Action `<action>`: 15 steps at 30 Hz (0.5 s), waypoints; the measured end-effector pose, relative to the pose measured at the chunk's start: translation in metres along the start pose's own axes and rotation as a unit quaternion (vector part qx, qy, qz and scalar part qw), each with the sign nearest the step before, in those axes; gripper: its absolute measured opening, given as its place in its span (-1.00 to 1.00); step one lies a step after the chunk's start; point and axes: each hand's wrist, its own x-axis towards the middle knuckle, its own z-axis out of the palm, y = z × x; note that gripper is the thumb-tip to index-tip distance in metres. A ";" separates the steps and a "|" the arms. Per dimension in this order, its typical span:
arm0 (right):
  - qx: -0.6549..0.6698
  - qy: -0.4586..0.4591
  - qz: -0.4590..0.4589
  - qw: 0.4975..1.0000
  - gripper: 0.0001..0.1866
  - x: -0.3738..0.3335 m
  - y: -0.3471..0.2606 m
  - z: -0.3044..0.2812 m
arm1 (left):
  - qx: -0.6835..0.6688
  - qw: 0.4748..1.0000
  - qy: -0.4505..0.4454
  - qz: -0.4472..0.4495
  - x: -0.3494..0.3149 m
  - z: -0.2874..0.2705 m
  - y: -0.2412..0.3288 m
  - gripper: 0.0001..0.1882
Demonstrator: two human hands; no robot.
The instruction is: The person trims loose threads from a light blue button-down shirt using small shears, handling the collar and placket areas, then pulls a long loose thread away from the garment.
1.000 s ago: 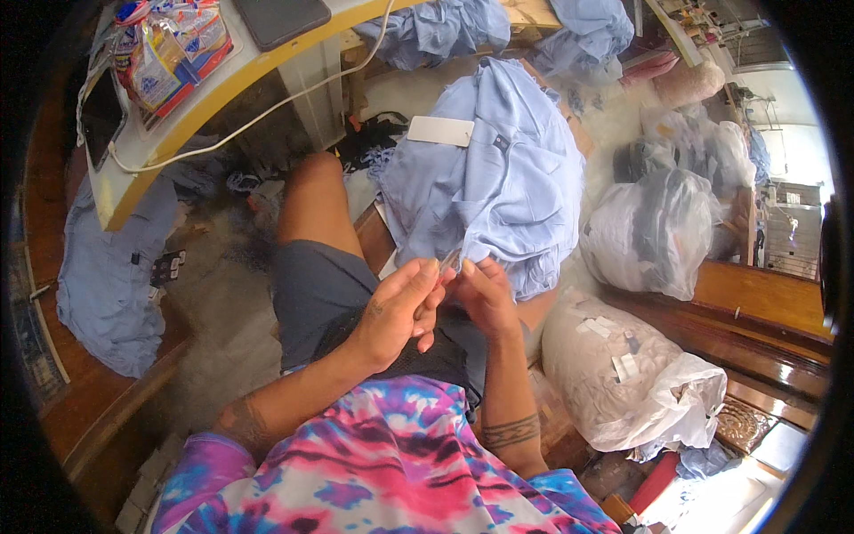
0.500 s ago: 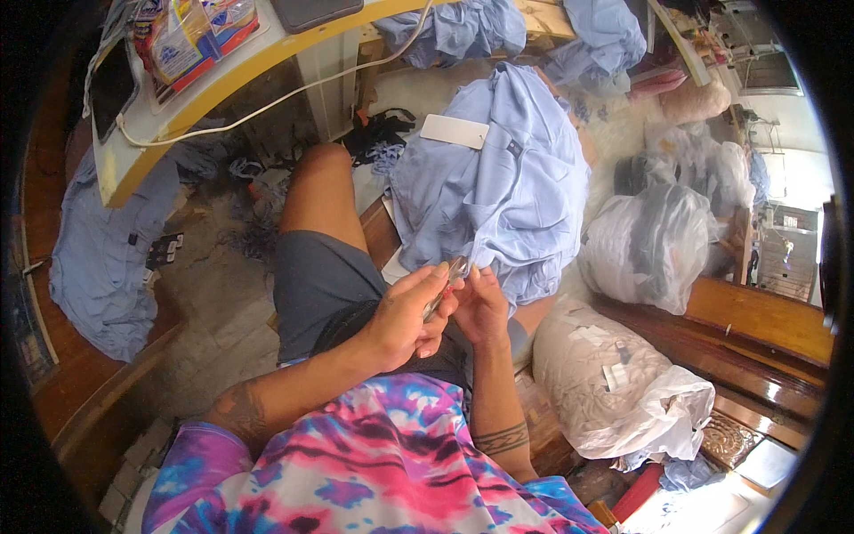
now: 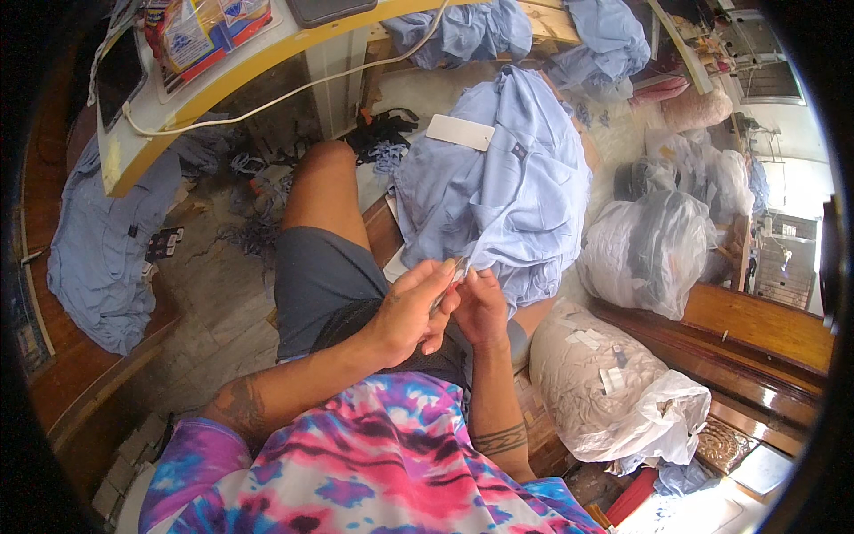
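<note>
A light blue garment (image 3: 494, 169) lies bunched across my lap and the seat in front of me, with a white tag (image 3: 460, 132) on top and a small dark label further right. My left hand (image 3: 411, 307) is closed around small silver thread snips (image 3: 460, 265), mostly hidden by the fingers, their tip against the cloth. Just beside it, my right hand (image 3: 481, 310) pinches the near edge of the same garment. The two hands nearly touch, and a bit of red shows between them.
Over the far left hangs a yellow-edged table (image 3: 205, 93) with a white cable and packets. More blue garments (image 3: 111, 249) lie at the left. Stuffed plastic bags (image 3: 645, 249) and a bag of beige cloth (image 3: 596, 374) stand at the right. Fabric scraps litter the floor.
The snips and fingertips have shifted slightly at the garment's edge; less of the silver blades shows now. Both hands keep their hold. The whole view has tilted a little.
</note>
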 end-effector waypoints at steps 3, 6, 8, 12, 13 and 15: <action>-0.040 0.023 -0.010 0.999 -0.70 -0.001 0.001 0.008 | 0.021 0.999 0.014 0.035 0.004 0.000 -0.001 -0.63; -0.094 0.025 -0.018 0.995 -0.70 -0.001 0.000 0.012 | 0.015 0.999 0.023 0.045 0.006 0.002 0.000 -0.62; -0.111 0.017 -0.021 0.994 -0.71 -0.001 0.000 0.010 | 0.002 0.998 0.027 0.052 0.008 0.005 -0.001 -0.61; -0.107 0.017 -0.022 0.994 -0.74 -0.004 0.004 0.011 | -0.013 0.996 0.047 0.076 0.012 0.006 -0.008 -0.60; -0.109 0.022 -0.021 0.994 -0.76 -0.005 0.005 0.015 | -0.011 0.995 0.055 0.082 0.012 0.006 -0.008 -0.60; -0.111 0.019 -0.035 0.993 -0.78 -0.006 0.005 0.020 | 0.017 0.994 0.049 0.098 0.016 0.005 -0.008 -0.60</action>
